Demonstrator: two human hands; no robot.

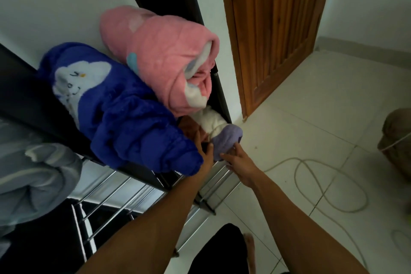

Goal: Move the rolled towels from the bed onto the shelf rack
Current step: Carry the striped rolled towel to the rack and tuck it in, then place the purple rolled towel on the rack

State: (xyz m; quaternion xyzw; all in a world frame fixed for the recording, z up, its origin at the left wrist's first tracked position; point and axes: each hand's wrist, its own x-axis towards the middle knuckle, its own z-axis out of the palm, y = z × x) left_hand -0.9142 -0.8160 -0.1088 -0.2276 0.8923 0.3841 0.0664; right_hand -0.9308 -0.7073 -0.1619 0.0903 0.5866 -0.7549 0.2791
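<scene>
A rolled lilac towel (pixel 226 139) lies on a lower level of the shelf rack (pixel 138 171), next to a rolled white towel (pixel 210 121). My left hand (pixel 205 151) rests against the lilac roll's left side, partly hidden under a blue blanket. On the roll's near end, my right hand (pixel 239 163) has its fingers. A rolled blue blanket with a white cloud figure (pixel 115 104) and a rolled pink blanket (pixel 164 60) lie on the rack's top. The bed is out of view.
A pale grey-blue bundle (pixel 33 176) sits at the left. Metal bars of a lower shelf (pixel 124 193) show below. A wooden door (pixel 278 29) stands behind, a white cable (pixel 322 184) loops on the tiled floor, and a brown basket (pixel 398 140) is at the right edge.
</scene>
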